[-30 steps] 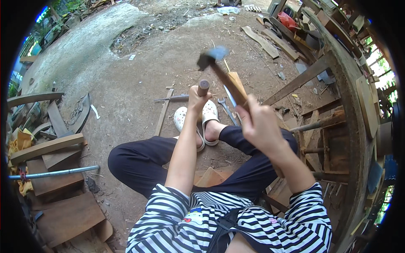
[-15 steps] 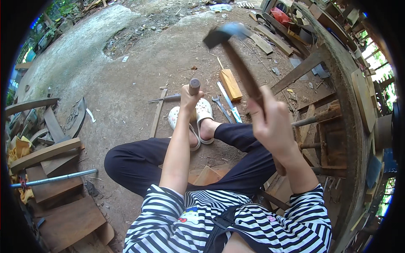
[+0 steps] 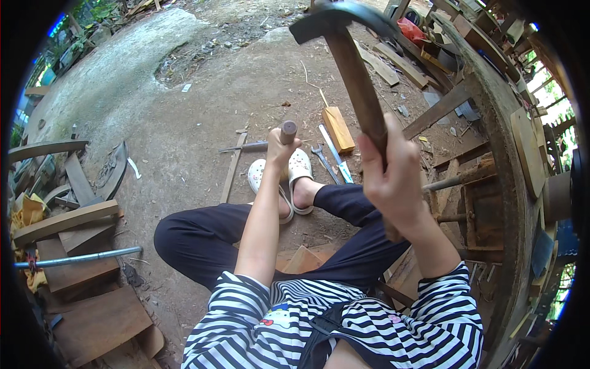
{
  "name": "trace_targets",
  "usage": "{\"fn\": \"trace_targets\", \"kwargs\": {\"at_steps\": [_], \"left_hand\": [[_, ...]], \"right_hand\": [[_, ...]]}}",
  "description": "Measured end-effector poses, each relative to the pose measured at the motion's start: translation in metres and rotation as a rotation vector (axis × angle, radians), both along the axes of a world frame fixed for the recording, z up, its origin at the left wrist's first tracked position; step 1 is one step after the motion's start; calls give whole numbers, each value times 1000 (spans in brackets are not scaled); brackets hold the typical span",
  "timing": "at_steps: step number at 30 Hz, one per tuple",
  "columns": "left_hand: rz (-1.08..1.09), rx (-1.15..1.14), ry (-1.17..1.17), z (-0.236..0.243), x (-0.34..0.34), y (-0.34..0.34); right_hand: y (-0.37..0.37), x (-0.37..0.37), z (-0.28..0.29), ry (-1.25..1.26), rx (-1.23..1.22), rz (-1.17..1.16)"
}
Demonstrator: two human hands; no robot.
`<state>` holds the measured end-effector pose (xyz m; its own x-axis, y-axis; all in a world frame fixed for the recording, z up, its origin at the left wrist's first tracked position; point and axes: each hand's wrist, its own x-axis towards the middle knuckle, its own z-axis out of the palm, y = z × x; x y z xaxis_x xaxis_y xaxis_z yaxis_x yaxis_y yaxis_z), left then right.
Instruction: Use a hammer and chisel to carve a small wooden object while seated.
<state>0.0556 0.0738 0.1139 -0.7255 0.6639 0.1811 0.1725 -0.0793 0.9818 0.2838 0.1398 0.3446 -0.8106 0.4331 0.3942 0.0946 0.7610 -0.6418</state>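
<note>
My right hand is closed around the wooden handle of a hammer, raised with its dark metal head up and away from me. My left hand grips an upright tool with a round wooden handle, its end facing up. Below the grip, the tool's lower end is hidden by the hand and arm. The hammer head is well apart from the handle's end. Both hands are above my white clogs.
Around my feet lie a pointed tool with a dark handle, a wood strip, a wrench, a long flat blade and a yellowish wood block. Boards pile up at left; a wooden frame stands at right.
The hammer has swung up, its head now higher in view and looking larger. My left hand and the upright handle have stayed nearly in place.
</note>
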Motion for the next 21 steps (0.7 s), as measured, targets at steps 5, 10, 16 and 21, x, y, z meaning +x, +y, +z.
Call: {"fn": "trace_targets", "kwargs": {"at_steps": [5,10,16,21], "left_hand": [[11,28,-3,0,1,1],[-1,-70,2,0,-1,2],[-22,-50,-51,-3,-3,3],[-5,-48,-34,-8,-4,3]], "right_hand": [[-18,-19,11,-590,50,4],[-11,-7,30,-54,-17,-84],[-21,-13,-5,-574,77,-25],[-10,1,-14,-110,51,-42]]}}
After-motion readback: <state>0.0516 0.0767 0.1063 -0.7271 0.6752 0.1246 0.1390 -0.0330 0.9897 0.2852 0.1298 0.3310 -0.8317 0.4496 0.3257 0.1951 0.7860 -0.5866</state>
